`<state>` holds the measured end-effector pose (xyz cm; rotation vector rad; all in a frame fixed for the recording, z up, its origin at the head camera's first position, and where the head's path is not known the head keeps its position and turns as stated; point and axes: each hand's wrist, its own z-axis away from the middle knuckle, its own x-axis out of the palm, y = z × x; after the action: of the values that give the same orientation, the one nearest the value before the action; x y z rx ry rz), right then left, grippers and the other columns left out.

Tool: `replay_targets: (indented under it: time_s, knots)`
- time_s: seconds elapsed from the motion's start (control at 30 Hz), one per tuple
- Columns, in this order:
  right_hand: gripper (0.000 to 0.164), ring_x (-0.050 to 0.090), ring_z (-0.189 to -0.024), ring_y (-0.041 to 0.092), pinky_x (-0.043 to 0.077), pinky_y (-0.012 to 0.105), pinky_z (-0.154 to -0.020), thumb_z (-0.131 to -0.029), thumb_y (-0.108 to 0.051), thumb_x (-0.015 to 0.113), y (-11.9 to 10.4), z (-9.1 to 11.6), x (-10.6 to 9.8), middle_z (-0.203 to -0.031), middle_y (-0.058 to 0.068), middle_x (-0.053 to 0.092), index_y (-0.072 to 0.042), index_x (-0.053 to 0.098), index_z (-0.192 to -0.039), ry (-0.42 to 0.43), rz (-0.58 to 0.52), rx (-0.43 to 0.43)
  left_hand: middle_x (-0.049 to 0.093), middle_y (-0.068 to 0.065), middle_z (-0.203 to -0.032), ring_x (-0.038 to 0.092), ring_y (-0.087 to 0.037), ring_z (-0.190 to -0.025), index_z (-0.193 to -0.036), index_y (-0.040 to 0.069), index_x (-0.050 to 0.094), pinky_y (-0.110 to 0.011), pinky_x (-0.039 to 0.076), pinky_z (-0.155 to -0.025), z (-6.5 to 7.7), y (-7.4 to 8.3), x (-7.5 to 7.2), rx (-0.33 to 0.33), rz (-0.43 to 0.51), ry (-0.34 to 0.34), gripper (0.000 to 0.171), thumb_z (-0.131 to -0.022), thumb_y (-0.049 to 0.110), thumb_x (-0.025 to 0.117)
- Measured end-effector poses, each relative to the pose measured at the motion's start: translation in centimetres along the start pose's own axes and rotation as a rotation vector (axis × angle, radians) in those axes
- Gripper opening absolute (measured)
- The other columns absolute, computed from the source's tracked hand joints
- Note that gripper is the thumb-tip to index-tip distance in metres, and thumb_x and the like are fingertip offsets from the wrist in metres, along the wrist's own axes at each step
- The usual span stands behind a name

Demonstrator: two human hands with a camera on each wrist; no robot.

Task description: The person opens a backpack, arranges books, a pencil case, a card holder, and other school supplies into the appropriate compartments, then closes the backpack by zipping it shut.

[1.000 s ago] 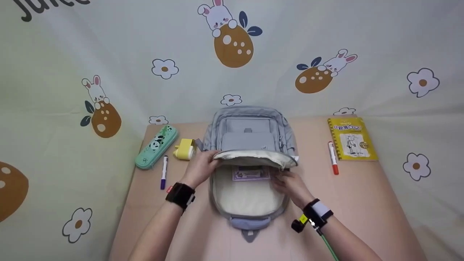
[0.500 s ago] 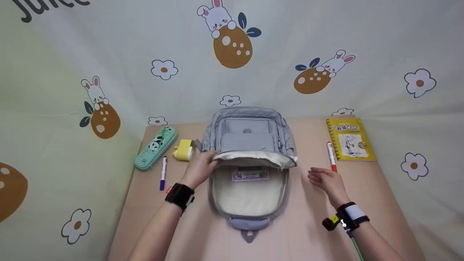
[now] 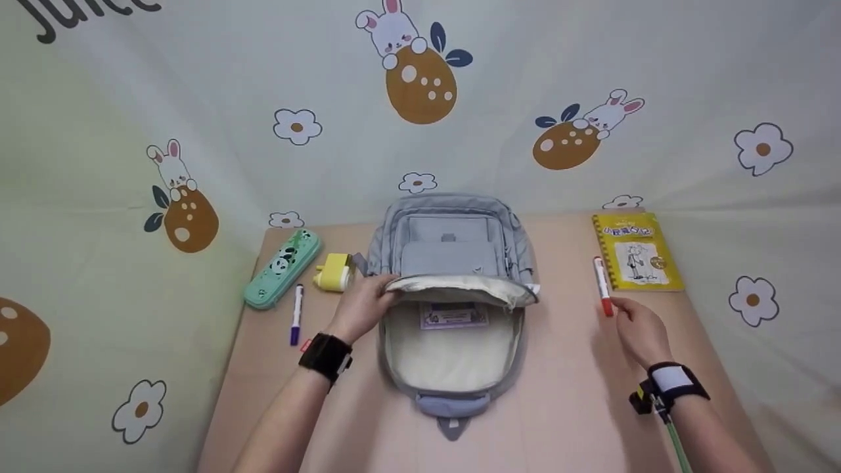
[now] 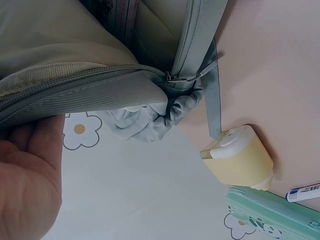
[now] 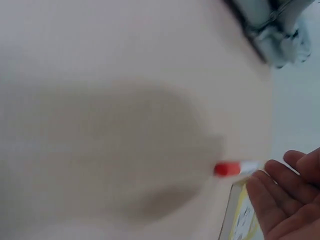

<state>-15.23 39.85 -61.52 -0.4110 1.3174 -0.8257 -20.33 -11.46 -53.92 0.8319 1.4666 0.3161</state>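
Observation:
A grey backpack (image 3: 453,368) lies unzipped with its front flap (image 3: 460,282) lifted, baring the pale lining and a purple-edged card (image 3: 453,315) inside. My left hand (image 3: 363,305) grips the flap's left edge; in the left wrist view the fingers (image 4: 47,137) go up behind the flap and their tips are hidden. Over on the right, my right hand (image 3: 644,332) is by a white marker with a red cap (image 3: 602,289), its fingertips right at the red end. The right wrist view shows those fingers (image 5: 290,182) extended, with the red marker (image 5: 230,168) beyond them, blurred.
Left of the backpack are a green panda pencil case (image 3: 284,268), a purple-capped marker (image 3: 297,315) and a yellow-and-white object (image 3: 335,270). A yellow spiral notebook (image 3: 640,253) lies at the back right. A printed curtain (image 3: 499,151) hangs behind the table.
My right hand has left the backpack's opening and moved right to the red marker. The left hand stays at the flap, which has kept its place.

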Motion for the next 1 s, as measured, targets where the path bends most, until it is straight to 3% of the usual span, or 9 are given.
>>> replay_targets:
  time_s: [0.13, 0.37, 0.47, 0.73, 1.0]
  knots:
    - [0.045, 0.046, -0.131, 0.053, 0.042, 0.063, -0.101, -0.108, -0.013, 0.042, 1.4, -1.3, -0.3, -0.145, 0.035, 0.046, 0.008, 0.044, -0.147, 0.016, 0.141, -0.046, 0.075, -0.003, -0.112, 0.071, -0.019, -0.095, -0.12, 0.014, 0.075, -0.041, 0.056, -0.086, 0.1, -0.1, 0.0, -0.005, -0.011, -0.006, 0.023, -0.099, 0.023, 0.069]
    - [0.049, 0.033, -0.136, 0.06, 0.028, 0.07, -0.109, -0.107, -0.012, 0.044, 3.5, -3.4, 0.0, -0.148, 0.042, 0.036, 0.015, 0.038, -0.147, 0.061, 0.399, -0.229, 0.075, -0.001, -0.109, 0.069, -0.016, -0.092, -0.118, 0.014, 0.075, -0.04, 0.056, -0.083, 0.2, 0.0, 0.0, -0.022, -0.01, -0.015, 0.021, -0.1, 0.019, 0.067]
    - [0.055, 0.018, -0.142, 0.062, 0.014, 0.073, -0.112, -0.108, -0.017, 0.04, 4.1, -3.9, 0.1, -0.154, 0.043, 0.022, 0.018, 0.029, -0.15, 0.027, 0.475, -0.239, 0.075, 0.0, -0.106, 0.068, -0.014, -0.089, -0.116, 0.015, 0.076, -0.039, 0.056, -0.08, 0.2, 0.1, 0.0, -0.02, -0.009, -0.019, 0.019, -0.1, 0.018, 0.067]
    - [0.063, 0.004, -0.146, 0.059, 0.003, 0.071, -0.114, -0.111, -0.029, 0.02, 4.3, -5.5, 0.0, -0.158, 0.041, 0.008, 0.016, 0.013, -0.154, -0.083, 0.52, -0.189, 0.075, -0.001, -0.109, 0.068, -0.013, -0.09, -0.119, 0.015, 0.075, -0.038, 0.056, -0.082, 0.4, 0.0, 0.2, -0.023, -0.012, -0.021, 0.021, -0.1, 0.019, 0.067]
    - [0.066, 0.009, -0.145, 0.059, 0.005, 0.072, -0.113, -0.11, -0.032, 0.022, 3.9, -6.3, 0.0, -0.158, 0.041, 0.01, 0.017, 0.013, -0.154, -0.128, 0.525, -0.164, 0.075, -0.001, -0.111, 0.07, -0.015, -0.097, -0.117, 0.015, 0.076, -0.038, 0.056, -0.087, 0.3, 0.0, 0.1, -0.012, -0.013, -0.02, 0.021, -0.099, 0.024, 0.068]
